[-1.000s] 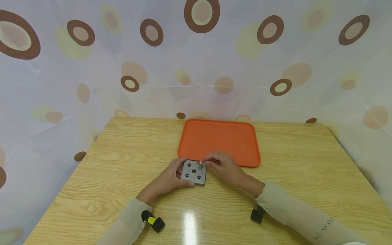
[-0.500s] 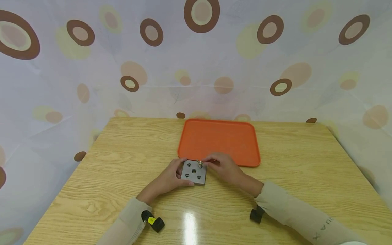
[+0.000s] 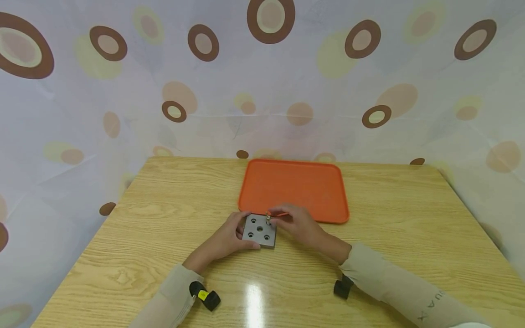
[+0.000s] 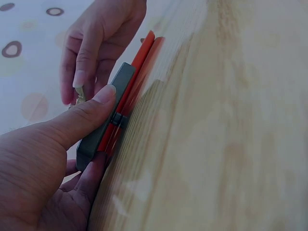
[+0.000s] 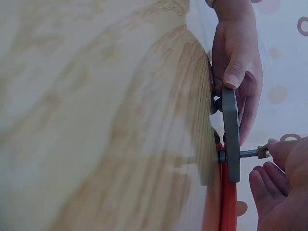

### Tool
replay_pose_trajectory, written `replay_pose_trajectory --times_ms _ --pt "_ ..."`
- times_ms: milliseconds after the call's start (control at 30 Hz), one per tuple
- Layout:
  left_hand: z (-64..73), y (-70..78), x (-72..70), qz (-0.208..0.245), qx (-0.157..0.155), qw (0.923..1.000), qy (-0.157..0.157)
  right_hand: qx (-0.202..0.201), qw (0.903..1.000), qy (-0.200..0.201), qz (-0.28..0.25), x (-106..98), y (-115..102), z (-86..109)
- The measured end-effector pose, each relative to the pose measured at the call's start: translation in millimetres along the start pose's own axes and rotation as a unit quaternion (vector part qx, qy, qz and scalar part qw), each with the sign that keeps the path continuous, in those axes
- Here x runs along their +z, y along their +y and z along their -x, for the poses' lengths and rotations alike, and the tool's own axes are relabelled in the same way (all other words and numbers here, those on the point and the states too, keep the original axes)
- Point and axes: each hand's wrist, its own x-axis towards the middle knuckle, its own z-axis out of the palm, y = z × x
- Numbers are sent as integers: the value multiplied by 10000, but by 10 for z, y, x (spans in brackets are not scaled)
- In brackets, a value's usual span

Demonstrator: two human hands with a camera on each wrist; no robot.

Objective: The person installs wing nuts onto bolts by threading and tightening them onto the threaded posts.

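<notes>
A grey square metal plate (image 3: pixel 257 233) with several round holes stands over the table on short dark feet (image 5: pixel 222 156). My left hand (image 3: pixel 232 236) grips its left side, thumb on the near edge and fingers round the far one. Upright in the plate's far right hole is a wing screw (image 5: pixel 250 153) with a brass-coloured head; a length of silvery thread shows above the plate. Thumb and fingers of my right hand (image 3: pixel 298 224) pinch the screw's head. In the left wrist view, the brass head (image 4: pixel 80 96) shows just below a right fingertip, partly behind my left thumb.
An orange tray (image 3: pixel 293 187) lies directly behind the plate on the wooden table (image 3: pixel 184 191). Its near rim runs close to the plate's far edge. A patterned cloth (image 3: pixel 287 82) hangs behind the table. Each wrist wears a black camera (image 3: pixel 205 296).
My right hand has shifted slightly left, and its fingers have turned round the wing screw's head, which now points another way. My left hand and the plate have stayed in place.
</notes>
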Motion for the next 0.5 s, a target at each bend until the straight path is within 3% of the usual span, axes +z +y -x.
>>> replay_pose_trajectory --times_ms 67,500 --pt "2 3 -1 -9 -8 10000 -5 5 10000 -39 35 19 94 -5" --pt "-2 -1 -6 -5 -97 10000 -9 65 9998 -179 71 31 99 -15"
